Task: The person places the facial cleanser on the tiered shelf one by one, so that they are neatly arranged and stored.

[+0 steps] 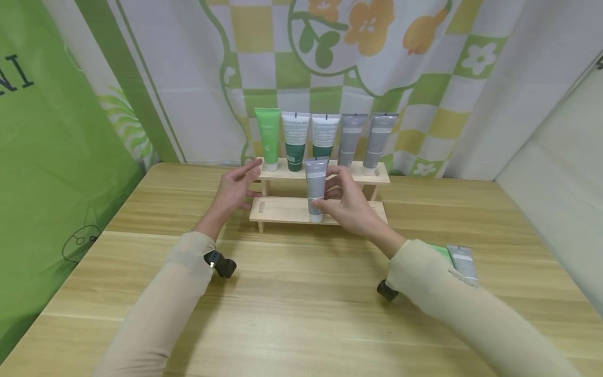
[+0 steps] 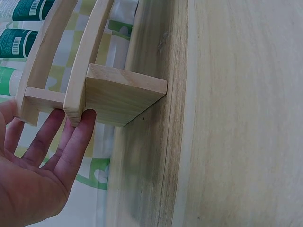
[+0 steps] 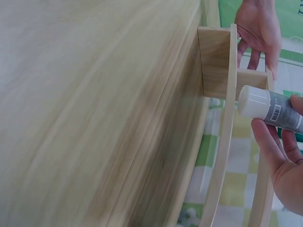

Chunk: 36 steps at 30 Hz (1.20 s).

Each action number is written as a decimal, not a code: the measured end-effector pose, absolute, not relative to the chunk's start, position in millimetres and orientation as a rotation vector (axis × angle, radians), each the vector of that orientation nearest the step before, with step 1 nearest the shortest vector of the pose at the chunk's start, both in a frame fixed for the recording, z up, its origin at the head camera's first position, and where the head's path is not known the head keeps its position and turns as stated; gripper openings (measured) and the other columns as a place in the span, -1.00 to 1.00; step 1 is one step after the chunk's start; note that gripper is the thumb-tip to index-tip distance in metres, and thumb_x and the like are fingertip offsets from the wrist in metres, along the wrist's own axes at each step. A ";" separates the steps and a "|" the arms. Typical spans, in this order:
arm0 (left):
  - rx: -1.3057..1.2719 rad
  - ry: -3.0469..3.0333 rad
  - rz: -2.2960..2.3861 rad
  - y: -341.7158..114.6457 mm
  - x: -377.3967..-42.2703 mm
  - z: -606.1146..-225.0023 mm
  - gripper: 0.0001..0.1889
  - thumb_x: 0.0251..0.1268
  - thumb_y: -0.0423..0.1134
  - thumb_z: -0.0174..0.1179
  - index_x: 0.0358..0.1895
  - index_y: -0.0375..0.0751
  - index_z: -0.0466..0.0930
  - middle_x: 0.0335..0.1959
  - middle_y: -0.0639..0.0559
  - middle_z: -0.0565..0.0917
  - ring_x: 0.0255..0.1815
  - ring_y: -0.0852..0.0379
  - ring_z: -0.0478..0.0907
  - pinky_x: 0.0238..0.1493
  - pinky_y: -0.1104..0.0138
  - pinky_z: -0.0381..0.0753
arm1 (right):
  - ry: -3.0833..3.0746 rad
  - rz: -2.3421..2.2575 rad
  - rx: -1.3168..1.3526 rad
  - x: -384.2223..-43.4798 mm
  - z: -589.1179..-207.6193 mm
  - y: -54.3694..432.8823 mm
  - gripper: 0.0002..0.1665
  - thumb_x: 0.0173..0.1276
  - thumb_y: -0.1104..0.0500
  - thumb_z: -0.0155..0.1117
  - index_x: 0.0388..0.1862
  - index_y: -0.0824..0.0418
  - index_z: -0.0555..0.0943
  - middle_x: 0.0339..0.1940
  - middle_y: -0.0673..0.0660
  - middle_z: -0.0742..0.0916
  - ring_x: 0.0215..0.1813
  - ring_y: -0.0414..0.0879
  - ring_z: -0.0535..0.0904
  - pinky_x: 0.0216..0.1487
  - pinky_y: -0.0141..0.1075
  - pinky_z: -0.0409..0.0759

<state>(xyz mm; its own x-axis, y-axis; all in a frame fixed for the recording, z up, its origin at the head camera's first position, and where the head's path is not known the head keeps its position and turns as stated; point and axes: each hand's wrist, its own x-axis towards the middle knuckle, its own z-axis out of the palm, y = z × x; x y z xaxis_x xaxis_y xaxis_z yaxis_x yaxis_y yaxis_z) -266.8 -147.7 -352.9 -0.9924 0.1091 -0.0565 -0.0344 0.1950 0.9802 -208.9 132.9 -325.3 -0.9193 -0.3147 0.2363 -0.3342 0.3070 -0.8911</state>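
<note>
My right hand (image 1: 348, 204) grips a grey tube (image 1: 316, 183) with its white cap down, over the lower step of a two-step wooden stand (image 1: 282, 210). In the right wrist view the white cap (image 3: 253, 101) of that tube points at the stand's lower board. At the stand's left end is my left hand (image 1: 232, 191), its fingers extended and fingertips touching the wood, as the left wrist view shows of the hand (image 2: 42, 161). On the upper step stand a bright green tube (image 1: 269, 136), two white and dark green tubes (image 1: 295, 141) and two grey tubes (image 1: 379, 141).
On the table (image 1: 292, 314) by my right sleeve lie another grey tube (image 1: 464, 263) and a green one (image 1: 440, 251), partly covered by the sleeve. A patterned curtain (image 1: 254, 73) hangs right behind the stand. Green cloth (image 1: 42, 157) hangs at the left.
</note>
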 end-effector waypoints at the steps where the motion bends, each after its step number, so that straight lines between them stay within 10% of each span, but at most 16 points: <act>1: 0.077 2.342 1.922 -147.8 -266.4 -353.0 -0.52 0.59 0.05 0.02 0.49 0.19 0.37 0.35 -0.22 0.45 0.03 -0.29 0.65 -0.31 0.06 0.76 | -2.518 1.729 0.634 -210.4 -325.8 129.0 -0.30 0.28 0.44 0.41 0.28 0.29 0.25 0.02 0.30 0.58 0.01 0.14 0.61 0.09 -0.11 0.63; 36: 0.118 2.363 1.952 -144.9 -267.9 -360.7 -0.47 0.47 0.21 0.09 0.45 0.27 0.42 0.34 -0.21 0.47 -0.01 -0.27 0.68 -0.27 0.01 0.76 | -2.445 1.499 0.629 -223.6 -348.2 61.8 -0.32 0.34 0.34 0.40 0.31 0.24 0.25 -0.01 0.21 0.61 0.01 0.04 0.64 0.02 -0.24 0.67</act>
<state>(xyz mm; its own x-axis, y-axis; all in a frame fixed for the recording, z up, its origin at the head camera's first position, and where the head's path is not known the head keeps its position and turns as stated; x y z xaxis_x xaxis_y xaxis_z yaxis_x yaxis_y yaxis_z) -267.9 -144.9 -360.7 -0.9943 0.1067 -0.0088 0.0115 0.1882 0.9821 -223.6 61.8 -348.2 -0.8879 -0.2490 0.3868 -0.4576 0.3931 -0.7975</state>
